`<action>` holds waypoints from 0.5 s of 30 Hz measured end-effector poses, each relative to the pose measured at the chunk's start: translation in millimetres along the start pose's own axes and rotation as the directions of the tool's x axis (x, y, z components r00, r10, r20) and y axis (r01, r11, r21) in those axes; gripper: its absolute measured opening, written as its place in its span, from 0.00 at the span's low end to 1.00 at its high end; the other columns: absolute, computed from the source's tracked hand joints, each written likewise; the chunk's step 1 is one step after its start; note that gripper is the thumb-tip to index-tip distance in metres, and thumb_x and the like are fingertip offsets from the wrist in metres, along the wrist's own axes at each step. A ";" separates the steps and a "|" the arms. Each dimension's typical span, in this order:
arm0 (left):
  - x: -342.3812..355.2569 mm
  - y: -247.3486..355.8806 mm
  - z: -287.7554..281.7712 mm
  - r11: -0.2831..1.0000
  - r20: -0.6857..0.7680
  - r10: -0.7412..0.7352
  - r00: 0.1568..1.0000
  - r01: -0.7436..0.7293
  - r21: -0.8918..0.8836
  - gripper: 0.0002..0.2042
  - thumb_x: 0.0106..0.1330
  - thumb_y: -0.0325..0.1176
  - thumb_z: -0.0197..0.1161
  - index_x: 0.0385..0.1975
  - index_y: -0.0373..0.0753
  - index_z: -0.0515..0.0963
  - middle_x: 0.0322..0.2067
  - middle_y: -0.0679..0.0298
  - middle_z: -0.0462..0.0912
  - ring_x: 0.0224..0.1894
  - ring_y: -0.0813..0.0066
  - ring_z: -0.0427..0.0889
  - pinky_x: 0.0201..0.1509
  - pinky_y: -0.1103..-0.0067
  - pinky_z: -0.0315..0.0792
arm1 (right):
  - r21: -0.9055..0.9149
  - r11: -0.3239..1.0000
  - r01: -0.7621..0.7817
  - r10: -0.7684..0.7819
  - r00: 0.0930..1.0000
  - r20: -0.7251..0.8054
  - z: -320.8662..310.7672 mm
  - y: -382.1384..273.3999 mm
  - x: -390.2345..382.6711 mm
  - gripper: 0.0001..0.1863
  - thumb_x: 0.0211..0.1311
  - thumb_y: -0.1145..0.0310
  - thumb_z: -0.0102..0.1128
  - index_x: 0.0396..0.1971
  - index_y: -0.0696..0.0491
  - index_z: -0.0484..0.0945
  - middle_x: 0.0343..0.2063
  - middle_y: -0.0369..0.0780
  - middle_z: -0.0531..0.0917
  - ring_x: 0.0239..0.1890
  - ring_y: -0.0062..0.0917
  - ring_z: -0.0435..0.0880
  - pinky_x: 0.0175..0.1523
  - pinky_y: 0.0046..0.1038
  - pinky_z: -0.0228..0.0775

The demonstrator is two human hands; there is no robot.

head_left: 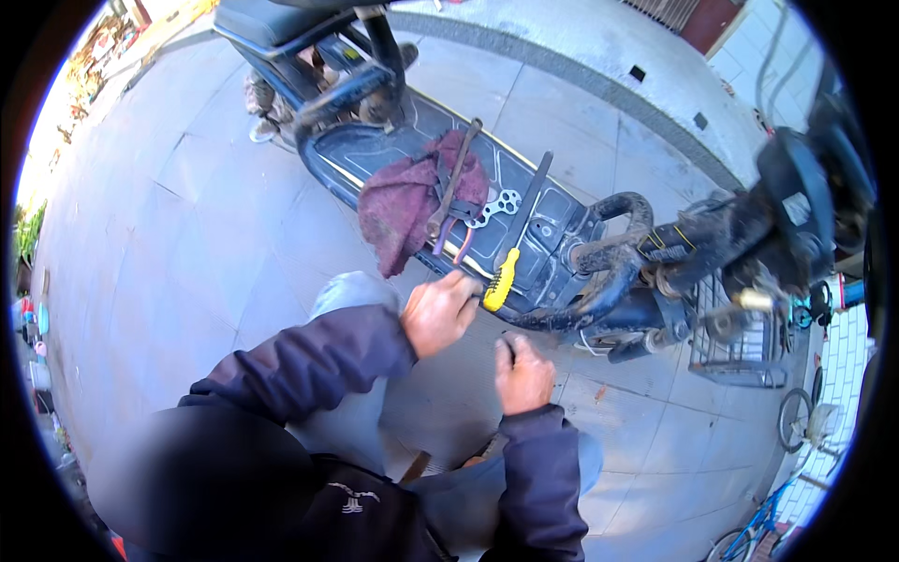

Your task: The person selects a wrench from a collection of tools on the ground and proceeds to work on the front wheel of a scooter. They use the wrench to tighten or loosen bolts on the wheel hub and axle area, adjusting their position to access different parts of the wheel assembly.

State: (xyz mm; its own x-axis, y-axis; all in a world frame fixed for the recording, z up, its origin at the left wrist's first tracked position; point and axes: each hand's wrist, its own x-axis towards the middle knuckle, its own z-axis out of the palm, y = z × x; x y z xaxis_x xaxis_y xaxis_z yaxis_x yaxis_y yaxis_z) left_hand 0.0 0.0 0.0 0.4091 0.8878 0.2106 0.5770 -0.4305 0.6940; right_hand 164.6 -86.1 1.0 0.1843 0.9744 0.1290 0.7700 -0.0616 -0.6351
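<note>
My left hand (438, 314) is closed, its fingertips at the near edge of the scooter's footboard (552, 225), just left of a yellow-handled tool (503, 281) with a long dark blade. Lower and to the right, my right hand (524, 377) is curled in front of the scooter, thumb and fingers together. Whatever either hand may hold is too small or hidden to tell. A maroon rag (398, 201) lies on the footboard with a rusty wrench (456, 178) across it. Beside them are a silver multi-hole spanner (496, 208) and pliers with purple and orange handles (463, 245).
The scooter's seat (272, 21) rises at the upper left, its muddy front tube (623, 272) and wire basket (740, 347) at the right. A raised kerb (599, 94) runs behind. A blue bicycle (763, 515) stands at the lower right on paving (234, 225).
</note>
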 end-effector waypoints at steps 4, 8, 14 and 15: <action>-11.5 0.2 -3.2 0.990 0.110 -0.039 0.993 0.053 -0.132 0.09 0.59 0.29 0.64 0.38 0.37 0.77 0.28 0.58 0.76 0.25 0.57 0.79 0.28 0.70 0.74 | 0.061 0.998 -0.023 0.010 0.980 0.201 8.3 2.6 -19.1 0.07 0.58 0.67 0.62 0.34 0.53 0.80 0.27 0.45 0.83 0.27 0.41 0.83 0.32 0.37 0.75; 54.1 -7.9 -6.7 0.977 -0.043 -0.077 0.996 0.067 -0.200 0.09 0.59 0.32 0.64 0.36 0.37 0.76 0.26 0.59 0.75 0.23 0.58 0.79 0.25 0.69 0.73 | 0.007 0.999 0.045 -0.045 0.962 0.268 18.5 42.7 29.9 0.07 0.59 0.67 0.62 0.35 0.53 0.80 0.29 0.43 0.83 0.27 0.40 0.83 0.32 0.37 0.75; 24.6 -19.0 -47.5 0.952 0.037 -0.285 0.958 0.288 -0.103 0.12 0.59 0.32 0.66 0.39 0.35 0.77 0.24 0.60 0.74 0.22 0.64 0.78 0.25 0.72 0.72 | -0.088 0.996 -0.035 0.079 0.813 0.577 81.0 28.6 15.0 0.11 0.62 0.62 0.57 0.38 0.52 0.79 0.32 0.44 0.83 0.33 0.40 0.83 0.38 0.40 0.74; 17.2 -19.0 -54.1 0.939 0.054 -0.326 0.944 0.330 -0.093 0.12 0.59 0.32 0.66 0.39 0.35 0.77 0.24 0.60 0.74 0.22 0.64 0.78 0.25 0.72 0.72 | -0.120 0.992 -0.039 0.103 0.797 0.595 87.0 29.7 5.8 0.11 0.62 0.62 0.57 0.38 0.52 0.79 0.32 0.43 0.83 0.34 0.41 0.83 0.38 0.40 0.74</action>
State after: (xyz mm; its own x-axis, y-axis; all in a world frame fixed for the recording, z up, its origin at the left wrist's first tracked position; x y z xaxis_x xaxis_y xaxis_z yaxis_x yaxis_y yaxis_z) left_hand -42.2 32.2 27.6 0.2362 0.9695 -0.0646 0.6112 -0.0966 0.7855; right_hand 135.3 -63.4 -83.4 -0.1368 0.8993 -0.4154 0.8299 -0.1249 -0.5437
